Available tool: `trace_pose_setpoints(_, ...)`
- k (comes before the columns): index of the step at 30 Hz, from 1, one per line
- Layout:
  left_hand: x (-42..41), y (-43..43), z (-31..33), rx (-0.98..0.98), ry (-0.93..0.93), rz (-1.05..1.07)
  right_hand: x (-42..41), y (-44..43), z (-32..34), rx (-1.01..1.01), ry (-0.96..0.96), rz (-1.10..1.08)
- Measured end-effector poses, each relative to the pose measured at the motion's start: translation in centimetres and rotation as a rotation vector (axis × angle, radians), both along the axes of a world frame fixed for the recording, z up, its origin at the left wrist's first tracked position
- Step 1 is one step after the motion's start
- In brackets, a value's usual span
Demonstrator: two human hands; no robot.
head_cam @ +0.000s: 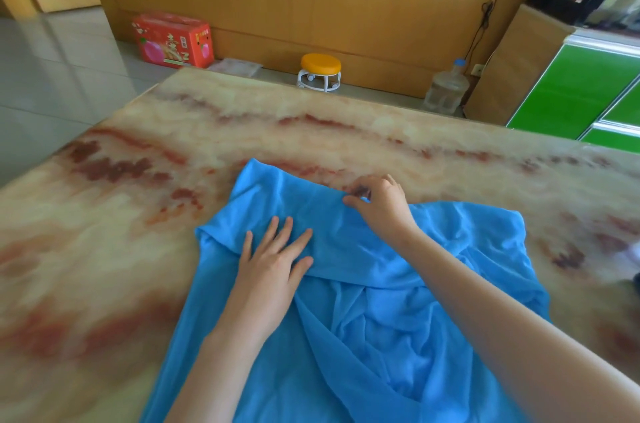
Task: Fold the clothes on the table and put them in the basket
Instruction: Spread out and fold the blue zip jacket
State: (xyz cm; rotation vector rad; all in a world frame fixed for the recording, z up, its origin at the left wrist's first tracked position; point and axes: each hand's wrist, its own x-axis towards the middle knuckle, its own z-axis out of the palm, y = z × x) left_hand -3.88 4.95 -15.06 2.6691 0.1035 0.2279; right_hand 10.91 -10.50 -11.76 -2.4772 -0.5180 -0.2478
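Head view, and here is the blue garment (381, 301), spread across the near half of the marble-patterned table (138, 249), down at 6 o'clock in the frame and running off the bottom edge. Its far part is folded back toward the person in a broad band, and the cloth below that is rumpled into loose creases.

The left hand (273, 260) lies flat on the band at about 9 o'clock on the garment, fingers straight and spread, palm pressing the cloth down and gripping nothing. The right hand (381, 204) is up at 12 o'clock on the garment, at the fold's far edge. Its fingers are curled and the thumb tip meets the cloth, pinching that edge against the tabletop.

Beyond the table on the floor, a red carton (173, 40) sits at 11 o'clock, a small stool with an orange seat (320, 71) at 12, and a clear water jug (446, 90) at 1. Green cabinet fronts (571, 86) stand out at 2 o'clock.
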Motion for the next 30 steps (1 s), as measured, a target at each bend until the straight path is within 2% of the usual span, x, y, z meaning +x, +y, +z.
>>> trace_pose_setpoints(4, 0.1, -0.4, 0.3, 0.012, -0.042, -0.001, 0.7, 0.0, 0.7, 0.033, -0.028, -0.076)
trace_pose_setpoints(8, -0.1, -0.8, 0.3, 0.016, -0.012, -0.036, 1.6, 0.2, 0.9, -0.128, 0.049, -0.024)
trace_pose_setpoints(11, -0.1, -0.6, 0.2, 0.037, 0.001, -0.016, 1.1, -1.9, 1.5, 0.007, 0.102, -0.033)
trace_pose_setpoints(13, 0.1, -0.4, 0.1, 0.030, -0.074, 0.022, 0.8, -5.8, 2.3, 0.084, 0.129, -0.079)
trace_pose_setpoints(17, 0.3, -1.0, 0.2, -0.050, -0.101, -0.030, 0.1, -14.0, 2.7, 0.024, 0.304, -0.140)
trace_pose_setpoints(20, 0.2, -1.9, 0.4, -0.048, -0.077, -0.101, -1.0, -15.8, 2.2, 0.003, 0.450, -0.152)
trace_pose_setpoints(27, 0.2, -2.5, 0.2, -0.068, 0.000, -0.175, -2.0, -14.7, 2.9, -0.194, 0.458, 0.051)
trace_pose_setpoints(30, 0.2, -2.5, 0.1, -0.073, 0.018, -0.177, -2.7, -16.3, 3.6, -0.207, 0.478, 0.080)
